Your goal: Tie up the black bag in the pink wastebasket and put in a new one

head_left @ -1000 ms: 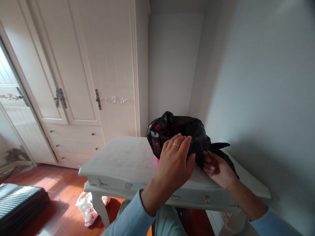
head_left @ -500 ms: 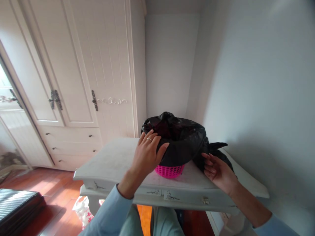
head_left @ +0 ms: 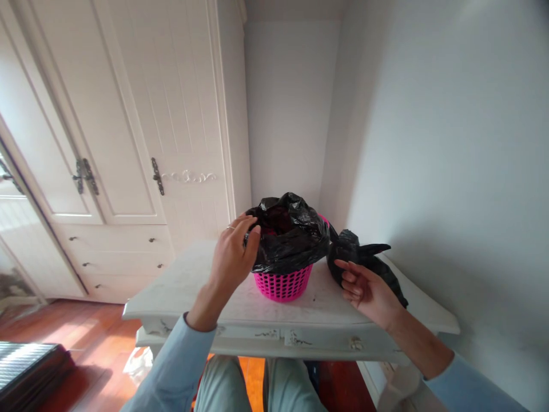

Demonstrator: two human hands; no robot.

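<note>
A pink perforated plastic basket (head_left: 283, 286) stands on the white table with a black garbage bag (head_left: 295, 246) lining it and folded over its rim. A bit of pink rim shows at the back right. My left hand (head_left: 234, 249) is at the bag's left edge, its thumb and fingers apart and the fingertips touching the plastic. On the right lies another black plastic bundle (head_left: 381, 272) with a pointed end sticking out. My right hand (head_left: 369, 292) is in front of that bundle, palm turned inward and fingers loosely bent, with nothing visible in them.
The white table (head_left: 184, 286) stands against a grey wall (head_left: 450, 171). A white wardrobe (head_left: 184, 126) rises behind it on the left. A dark ridged case (head_left: 30, 366) and a white plastic bag (head_left: 139, 366) are on the wooden floor.
The bag's loose right side has dropped closer around the basket, so more of the pink wall shows. My right hand has come away from the bag's edge; my left hand has shifted to its left side.
</note>
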